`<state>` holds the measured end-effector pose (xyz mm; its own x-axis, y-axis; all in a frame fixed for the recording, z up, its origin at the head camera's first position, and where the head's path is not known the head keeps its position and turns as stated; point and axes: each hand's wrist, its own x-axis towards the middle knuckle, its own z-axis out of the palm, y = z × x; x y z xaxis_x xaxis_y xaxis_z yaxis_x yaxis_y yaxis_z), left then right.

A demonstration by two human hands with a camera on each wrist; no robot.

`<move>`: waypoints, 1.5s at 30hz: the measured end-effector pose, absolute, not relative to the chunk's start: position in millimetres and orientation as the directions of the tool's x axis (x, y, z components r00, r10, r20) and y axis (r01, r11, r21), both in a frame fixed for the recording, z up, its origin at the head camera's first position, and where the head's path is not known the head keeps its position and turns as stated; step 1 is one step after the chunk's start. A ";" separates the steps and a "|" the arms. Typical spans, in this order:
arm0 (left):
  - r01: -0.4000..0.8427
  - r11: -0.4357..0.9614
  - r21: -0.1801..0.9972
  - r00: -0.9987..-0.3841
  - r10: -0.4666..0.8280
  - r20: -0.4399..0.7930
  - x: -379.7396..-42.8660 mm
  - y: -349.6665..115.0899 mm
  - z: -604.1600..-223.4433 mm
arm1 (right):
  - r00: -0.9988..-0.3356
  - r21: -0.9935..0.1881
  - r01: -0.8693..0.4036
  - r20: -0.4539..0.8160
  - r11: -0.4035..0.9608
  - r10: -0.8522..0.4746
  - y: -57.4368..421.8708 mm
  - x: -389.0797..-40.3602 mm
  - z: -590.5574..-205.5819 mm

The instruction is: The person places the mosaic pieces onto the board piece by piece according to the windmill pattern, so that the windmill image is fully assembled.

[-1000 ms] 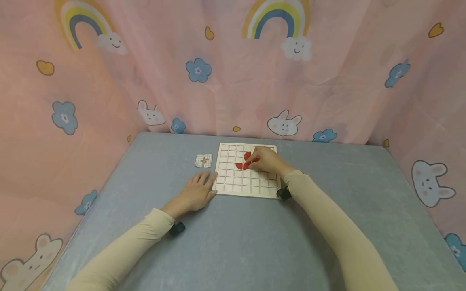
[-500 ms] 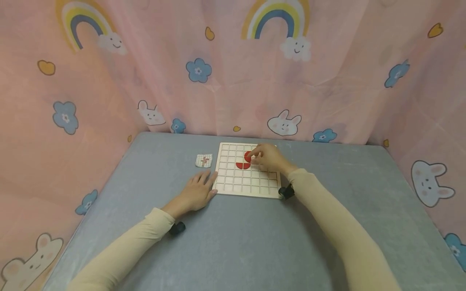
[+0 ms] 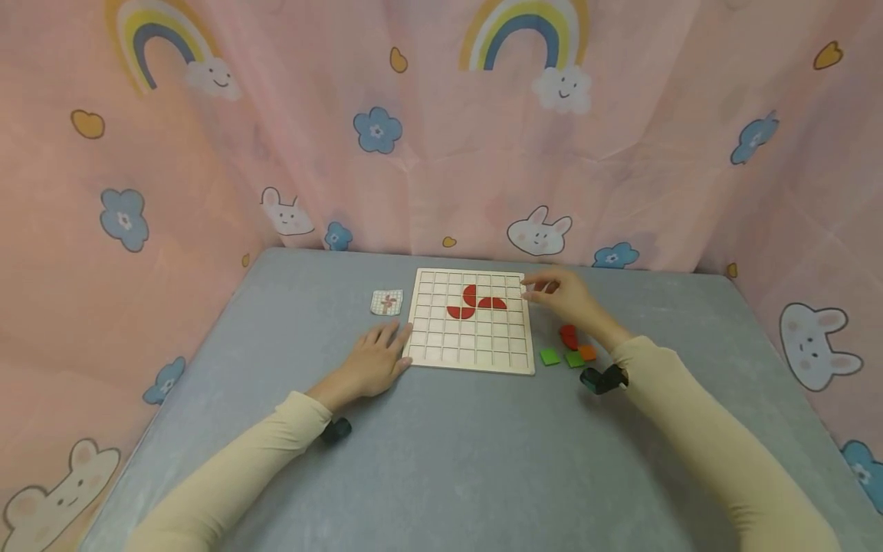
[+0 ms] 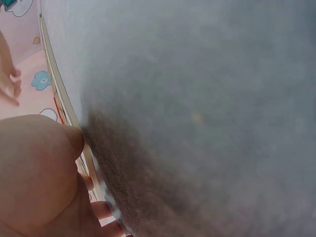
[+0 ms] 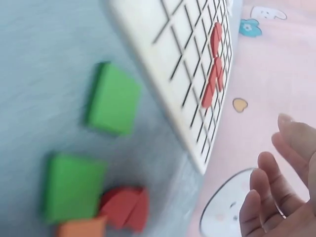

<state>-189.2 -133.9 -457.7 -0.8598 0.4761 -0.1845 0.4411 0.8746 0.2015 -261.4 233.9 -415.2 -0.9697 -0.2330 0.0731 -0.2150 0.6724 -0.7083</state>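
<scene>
A pale wooden grid board [image 3: 441, 345] lies on the table with red quarter-round pieces [image 3: 469, 295] set in its squares, paired into three half-round shapes. Along the board's left edge rests my left hand [image 3: 372, 364], fingers spread, thumb and fingertips at the rim. My right hand [image 3: 569, 295] hovers off the board's upper right edge. The right wrist view shows its fingers [image 5: 269, 180] loosely bent with nothing between them. Below that hand lie loose red pieces [image 3: 569, 337], a green square [image 3: 549, 357], a second green square [image 5: 74, 187] and an orange piece [image 3: 588, 352].
Left of the board lies a small paper card [image 3: 386, 302] printed with a grid and a red pinwheel-like figure. The grey table [image 3: 441, 452] ends at a pink patterned curtain [image 3: 441, 169] behind and at both sides. A dark wrist camera [image 3: 603, 379] sits under the right wrist.
My right hand has let go of the red piece and moved right, off the board. This uncovers the right half-round shape and the loose pieces beside the board. My left hand stays put.
</scene>
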 end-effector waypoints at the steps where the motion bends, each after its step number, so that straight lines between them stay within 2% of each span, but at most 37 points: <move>1: 0.442 0.874 0.201 -0.859 0.477 -0.185 -189.5 -133.8 -457.9 | -0.972 -0.708 -0.204 0.067 0.676 -0.224 239.8 -257.6 -416.0; 11: 0.440 0.871 0.217 -0.858 0.479 -0.186 -189.6 -132.1 -457.0 | -0.984 -0.680 -0.163 0.060 0.715 -0.167 291.3 -219.3 -436.5; 16: 0.436 0.874 0.215 -0.860 0.475 -0.187 -190.6 -132.6 -458.8 | -0.981 -0.680 -0.185 0.084 0.710 -0.174 306.8 -210.5 -448.1; 22: 0.438 0.873 0.214 -0.860 0.476 -0.182 -190.1 -132.4 -457.7 | -0.972 -0.680 -0.215 0.077 0.701 -0.223 318.6 -211.1 -458.0; 45: 0.441 0.871 0.216 -0.859 0.479 -0.181 -188.4 -133.4 -456.3 | -0.956 -0.670 -0.169 -0.067 0.723 -0.285 327.4 -226.1 -457.3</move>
<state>-188.4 -133.4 -456.3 -0.8589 0.4791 -0.1807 0.4407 0.8714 0.2156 -226.1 327.4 -457.3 -0.9561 -0.2853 -0.0674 -0.1687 0.7233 -0.6696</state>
